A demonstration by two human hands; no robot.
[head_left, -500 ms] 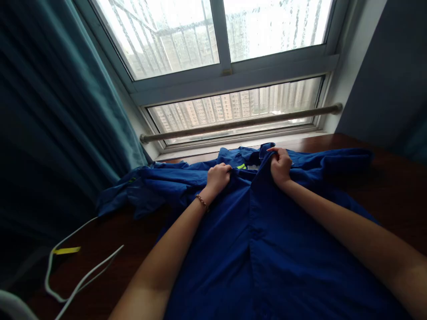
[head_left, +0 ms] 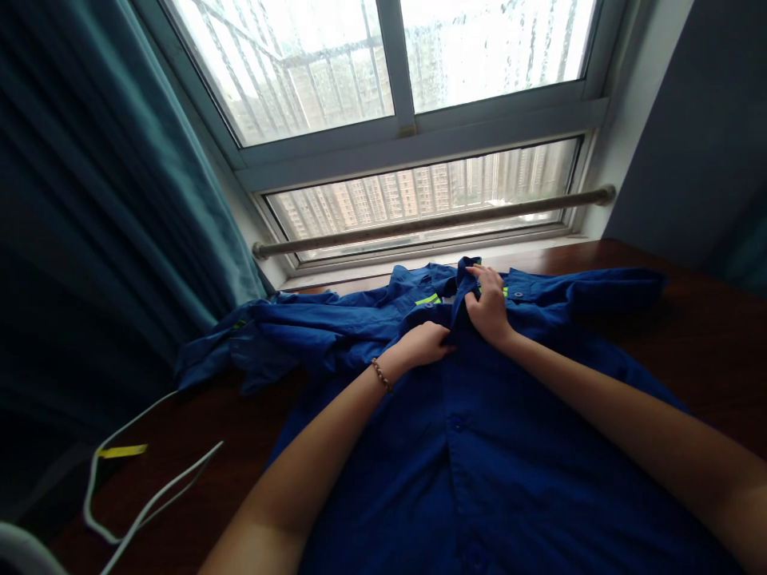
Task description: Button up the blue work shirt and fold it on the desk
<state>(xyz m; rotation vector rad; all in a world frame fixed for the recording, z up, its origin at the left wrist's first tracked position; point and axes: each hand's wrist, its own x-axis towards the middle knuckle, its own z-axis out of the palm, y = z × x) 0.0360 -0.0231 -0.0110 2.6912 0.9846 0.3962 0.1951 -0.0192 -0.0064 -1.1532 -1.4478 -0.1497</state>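
Pinching one blue garment (head_left: pixel 497 447) are the left hand (head_left: pixel 424 343), wearing one bracelet (head_left: pixel 380 375), and right hand (head_left: pixel 488 306).

We see dark red-brown tabletop (head_left: pixel 707 339), shinier along far edge. Across its middle we have blue garment (head_left: pixel 509 463), spread wide, buttoned front facing up, collar end toward far edge, cloth rumpled at far left, reaching out at far right. Near left, we note white cable (head_left: pixel 147 509), loosely looped, with yellow tag (head_left: pixel 124 451).
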